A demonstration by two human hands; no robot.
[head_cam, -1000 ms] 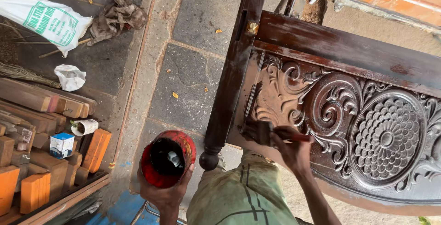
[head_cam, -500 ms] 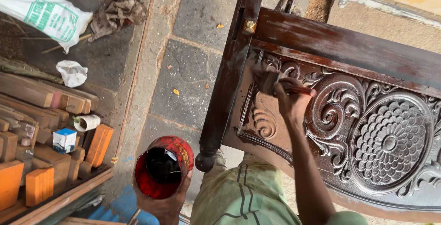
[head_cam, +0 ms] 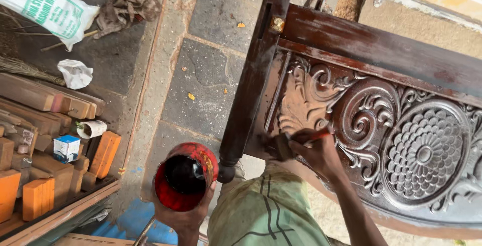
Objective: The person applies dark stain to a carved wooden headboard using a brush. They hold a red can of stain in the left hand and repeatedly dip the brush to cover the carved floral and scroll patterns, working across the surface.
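Gripping a paintbrush with a reddish handle and dark bristles (head_cam: 288, 143), the right hand (head_cam: 316, 153) had its fingers closed around the handle and pressed the bristles against the lower left corner of a large carved wooden panel stained dark brown (head_cam: 401, 140). That brush sat near the middle of the view, just below a paler carved leaf motif (head_cam: 301, 108) where the wood looked less stained. At about three o'clock from the brush lay a round carved flower medallion (head_cam: 424, 153), ringed by scrolls. A turned dark wooden post (head_cam: 253, 75) ran from twelve o'clock down to a knob just beside the tin. At about eight o'clock from the brush, the left hand (head_cam: 183, 218) cupped from beneath a round red metal tin holding dark liquid (head_cam: 185, 175), fingers wrapped closed about its base. Green cloth with dark stripes (head_cam: 266, 211) covered the person's lap at six o'clock. Grey stone paving (head_cam: 201, 80) spread beyond. Far at nine o'clock were stacked timber offcuts, some orange (head_cam: 45, 125), a small blue and white box (head_cam: 67, 148), and at eleven o'clock a white printed sack (head_cam: 47, 10) and a crumpled rag (head_cam: 125, 5).
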